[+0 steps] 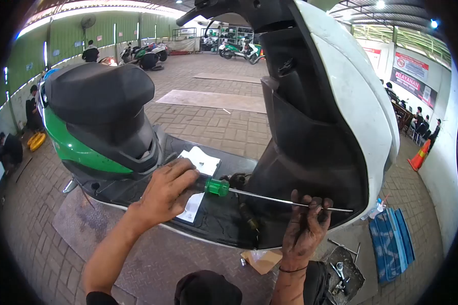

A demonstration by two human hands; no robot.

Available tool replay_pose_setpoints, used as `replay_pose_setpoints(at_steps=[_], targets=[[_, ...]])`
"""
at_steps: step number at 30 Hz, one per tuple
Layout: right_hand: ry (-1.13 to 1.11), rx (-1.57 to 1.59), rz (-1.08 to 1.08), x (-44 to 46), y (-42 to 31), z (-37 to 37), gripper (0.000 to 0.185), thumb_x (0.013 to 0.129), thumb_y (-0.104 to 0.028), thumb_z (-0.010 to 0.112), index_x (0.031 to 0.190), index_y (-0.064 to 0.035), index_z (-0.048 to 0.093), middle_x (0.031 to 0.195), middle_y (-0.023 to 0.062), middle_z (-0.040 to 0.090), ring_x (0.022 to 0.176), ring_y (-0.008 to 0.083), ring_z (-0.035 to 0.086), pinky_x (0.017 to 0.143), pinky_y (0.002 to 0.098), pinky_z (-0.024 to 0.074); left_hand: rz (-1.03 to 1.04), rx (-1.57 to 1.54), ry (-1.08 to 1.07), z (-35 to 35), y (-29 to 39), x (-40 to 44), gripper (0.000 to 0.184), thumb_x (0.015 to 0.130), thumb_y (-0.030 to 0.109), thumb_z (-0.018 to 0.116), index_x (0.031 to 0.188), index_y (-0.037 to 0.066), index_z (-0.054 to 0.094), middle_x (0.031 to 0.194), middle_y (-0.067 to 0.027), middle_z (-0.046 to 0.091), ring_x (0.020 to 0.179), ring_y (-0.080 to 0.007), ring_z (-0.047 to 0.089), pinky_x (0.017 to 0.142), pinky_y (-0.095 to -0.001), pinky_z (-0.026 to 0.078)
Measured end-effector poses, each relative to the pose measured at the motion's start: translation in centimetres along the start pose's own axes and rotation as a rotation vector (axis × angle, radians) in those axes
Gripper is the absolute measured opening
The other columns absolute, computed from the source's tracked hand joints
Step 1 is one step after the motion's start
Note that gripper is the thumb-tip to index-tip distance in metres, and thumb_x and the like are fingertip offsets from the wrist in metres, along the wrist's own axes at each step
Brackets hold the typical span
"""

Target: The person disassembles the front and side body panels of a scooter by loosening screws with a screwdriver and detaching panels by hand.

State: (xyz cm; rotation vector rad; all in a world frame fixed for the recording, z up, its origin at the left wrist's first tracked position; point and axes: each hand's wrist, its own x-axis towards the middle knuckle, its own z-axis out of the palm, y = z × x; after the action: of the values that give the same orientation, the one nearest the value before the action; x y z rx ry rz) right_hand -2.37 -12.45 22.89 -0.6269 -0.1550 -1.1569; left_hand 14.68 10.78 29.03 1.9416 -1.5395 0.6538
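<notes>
A long screwdriver (259,195) with a green handle end and a thin metal shaft lies across the scooter's floorboard area. My left hand (169,189) is closed around its handle. Near the tip, the fingers of my right hand (306,226), dark with grime, pinch the shaft. The tip points at the lower edge of the scooter's white front panel (359,96); whether it touches cannot be made out. Below the shaft, on the black floorboard (221,223), lies another slim tool (248,217). White paper sheets (201,161) rest beside my left hand, partly hidden by it.
The scooter's black seat (99,91) stands at left. On the ground at right are a tray of tools (345,277), a blue patterned box (392,244) and an orange cone (420,155). Brown cardboard (262,260) lies near my right wrist. Other people and motorcycles are farther off.
</notes>
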Motion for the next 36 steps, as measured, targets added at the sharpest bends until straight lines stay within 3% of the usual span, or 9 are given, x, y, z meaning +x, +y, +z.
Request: replay_pose_setpoints(at_steps=[7, 10, 13, 19, 25, 29, 31, 34, 36], targets=[[-0.090, 0.045, 0.020, 0.1, -0.3, -0.4, 0.023, 0.094, 0.001, 0.062, 0.111, -0.0108, 0.051, 0.092, 0.0020, 0.061, 0.100, 0.0188, 0.065, 0.108, 0.0529, 0.0457, -0.326, -0.277, -0.477, -2.4, -1.2, 0.9, 0.047, 0.074, 0.010, 0.080, 0.117, 0.006, 0.062, 0.103, -0.0169, 0.064, 0.088, -0.0359, 0.062, 0.075, -0.0430, 0.048], [-0.041, 0.024, 0.014, 0.1, -0.3, 0.0, 0.025, 0.094, 0.002, 0.061, 0.113, -0.0101, 0.051, 0.092, 0.0025, 0.061, 0.101, 0.0195, 0.065, 0.108, 0.0531, 0.0455, -0.055, -0.148, 0.067, -0.3, -0.5, -0.3, 0.050, 0.070, 0.007, 0.082, 0.116, 0.001, 0.063, 0.101, -0.0161, 0.068, 0.085, -0.0341, 0.066, 0.073, -0.0395, 0.048], [-0.066, 0.057, 0.002, -0.1, -0.2, -0.6, 0.026, 0.094, 0.002, 0.060, 0.114, -0.0095, 0.051, 0.093, 0.0032, 0.061, 0.101, 0.0204, 0.065, 0.108, 0.0533, 0.0450, 0.049, -0.121, 0.124, 0.5, -1.2, -0.9, 0.051, 0.069, 0.007, 0.082, 0.115, 0.000, 0.063, 0.101, -0.0163, 0.068, 0.086, -0.0354, 0.065, 0.073, -0.0408, 0.049], [-0.112, 0.034, 0.001, 0.1, -0.2, -0.6, 0.026, 0.093, 0.004, 0.059, 0.115, -0.0084, 0.052, 0.094, 0.0039, 0.061, 0.104, 0.0204, 0.064, 0.110, 0.0538, 0.0439, -0.188, -0.229, -0.182, -1.4, -0.1, 0.7, 0.044, 0.076, 0.020, 0.081, 0.111, -0.001, 0.063, 0.097, -0.0179, 0.068, 0.090, -0.0358, 0.065, 0.078, -0.0401, 0.049], [-0.063, -0.004, -0.018, -0.4, -0.5, -0.3, 0.021, 0.096, -0.005, 0.060, 0.114, -0.0095, 0.049, 0.097, 0.0064, 0.063, 0.100, 0.0207, 0.064, 0.103, 0.0522, 0.0499, -0.049, -0.318, 0.042, -1.6, -0.6, -0.4, 0.045, 0.072, 0.019, 0.083, 0.107, -0.001, 0.063, 0.089, -0.0135, 0.068, 0.081, -0.0296, 0.067, 0.070, -0.0364, 0.050], [-0.084, -0.342, 0.417, -2.1, -2.9, 1.2, 0.033, 0.095, -0.010, 0.062, 0.127, -0.0043, 0.052, 0.110, 0.0108, 0.067, 0.107, 0.0228, 0.065, 0.094, 0.0440, 0.0538, -0.359, -0.839, 0.384, -3.3, -4.1, -4.5, 0.056, 0.072, 0.037, 0.084, 0.110, 0.001, 0.063, 0.099, -0.0070, 0.064, 0.093, -0.0194, 0.064, 0.080, -0.0322, 0.051], [-0.664, -0.957, 0.650, -0.9, -5.1, -0.1, 0.031, 0.094, -0.011, 0.063, 0.123, -0.0010, 0.061, 0.110, 0.0129, 0.070, 0.105, 0.0252, 0.067, 0.093, 0.0374, 0.0529, -0.337, -0.986, 0.509, -3.5, -4.7, -5.7, 0.053, 0.080, 0.037, 0.078, 0.115, 0.002, 0.061, 0.103, -0.0078, 0.062, 0.096, -0.0207, 0.064, 0.083, -0.0337, 0.052], [-1.013, -1.059, 0.405, 0.8, -9.9, 1.6, 0.038, 0.086, -0.027, 0.072, 0.106, 0.0050, 0.067, 0.086, 0.0166, 0.072, 0.084, 0.0299, 0.073, 0.080, 0.0371, 0.0571, -0.337, -1.159, 0.706, -3.6, -4.9, -7.1, 0.045, 0.092, 0.035, 0.067, 0.123, 0.004, 0.056, 0.109, -0.0089, 0.060, 0.099, -0.0218, 0.063, 0.087, -0.0356, 0.054], [-0.622, -1.056, -0.034, 1.2, -12.5, -0.5, 0.030, 0.092, -0.026, 0.068, 0.100, 0.0027, 0.062, 0.085, 0.0189, 0.071, 0.083, 0.0319, 0.072, 0.078, 0.0400, 0.0583, -0.382, -1.190, 0.834, -3.4, -5.1, -7.1, 0.034, 0.101, 0.029, 0.054, 0.124, 0.004, 0.053, 0.107, -0.0085, 0.059, 0.098, -0.0214, 0.063, 0.084, -0.0348, 0.056]])
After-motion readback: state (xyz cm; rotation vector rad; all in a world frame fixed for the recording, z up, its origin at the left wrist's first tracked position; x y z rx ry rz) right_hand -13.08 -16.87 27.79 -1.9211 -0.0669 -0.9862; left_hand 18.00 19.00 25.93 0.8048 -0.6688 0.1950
